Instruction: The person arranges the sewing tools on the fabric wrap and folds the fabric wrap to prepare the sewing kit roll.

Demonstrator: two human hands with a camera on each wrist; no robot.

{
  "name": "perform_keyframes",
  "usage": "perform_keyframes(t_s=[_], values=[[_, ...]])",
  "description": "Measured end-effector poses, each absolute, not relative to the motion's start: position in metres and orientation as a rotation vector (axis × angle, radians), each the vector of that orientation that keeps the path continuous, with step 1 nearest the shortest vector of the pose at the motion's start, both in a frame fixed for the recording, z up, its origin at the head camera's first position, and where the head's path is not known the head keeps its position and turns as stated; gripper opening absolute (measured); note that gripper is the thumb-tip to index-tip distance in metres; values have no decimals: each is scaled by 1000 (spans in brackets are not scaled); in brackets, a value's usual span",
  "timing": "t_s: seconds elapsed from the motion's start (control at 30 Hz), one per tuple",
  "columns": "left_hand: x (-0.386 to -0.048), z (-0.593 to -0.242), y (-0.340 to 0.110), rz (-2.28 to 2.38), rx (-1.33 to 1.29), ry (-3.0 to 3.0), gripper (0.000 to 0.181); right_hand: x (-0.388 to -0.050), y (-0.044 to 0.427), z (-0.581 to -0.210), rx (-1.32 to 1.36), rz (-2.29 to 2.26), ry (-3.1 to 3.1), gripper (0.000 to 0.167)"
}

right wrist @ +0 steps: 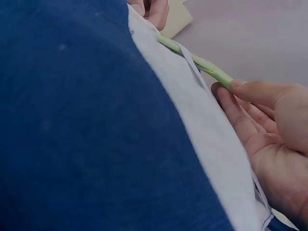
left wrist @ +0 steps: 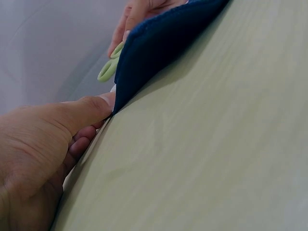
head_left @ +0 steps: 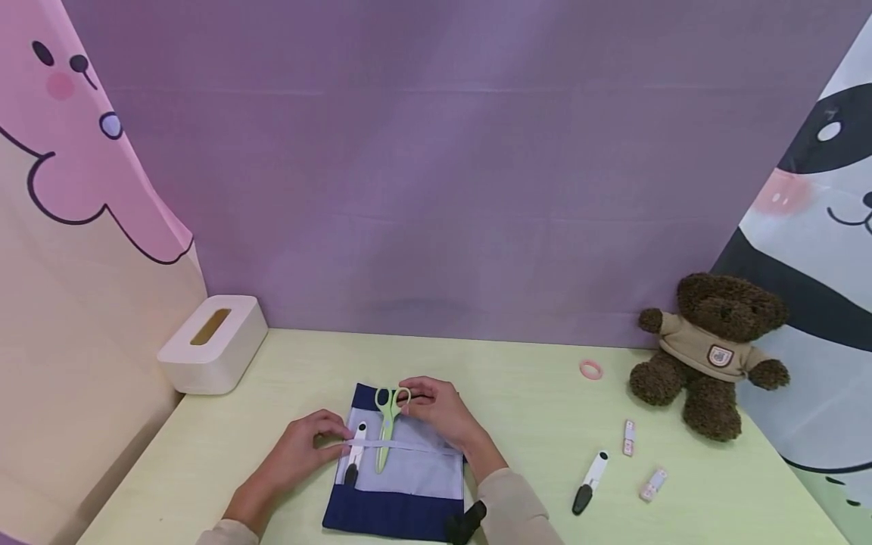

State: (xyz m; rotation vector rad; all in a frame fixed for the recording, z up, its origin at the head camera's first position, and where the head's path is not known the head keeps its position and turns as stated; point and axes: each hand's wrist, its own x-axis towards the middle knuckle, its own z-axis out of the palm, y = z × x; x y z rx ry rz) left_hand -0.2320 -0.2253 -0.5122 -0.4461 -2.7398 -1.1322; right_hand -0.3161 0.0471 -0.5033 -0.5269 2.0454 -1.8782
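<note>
An unfolded navy and light-grey cloth tool roll (head_left: 395,516) lies on the table, a thin elastic band (head_left: 425,448) running across it. My left hand (head_left: 300,450) pinches the roll's left edge by the band's end; in the left wrist view the thumb presses on the navy cloth (left wrist: 144,57). Light-green scissors (head_left: 387,428) lie over the grey lining, handles away from me. By a handle loop, my right hand (head_left: 443,415) pinches them; in the right wrist view the band crosses the green scissors (right wrist: 209,67). Left of them, a white utility knife (head_left: 357,446) with a black end sits under the band.
To the right lie another white-and-black utility knife (head_left: 590,483), two small pale pink boxes (head_left: 629,437) and a pink tape ring (head_left: 590,369). A brown teddy bear (head_left: 722,352) sits at the back right. At the back left stands a white tissue box (head_left: 214,344).
</note>
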Motion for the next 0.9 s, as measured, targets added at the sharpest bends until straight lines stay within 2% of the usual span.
perform_keyframes(t_s=[0.47,0.9], values=[[-231,-512,-226,-1109,-464,-2725,13,-308,52,-503,-598,-1784,2033,42],[-233,-510,-226,-1170,-430,-2776,13,-321,52,-505,-661,-1676,2118,40]])
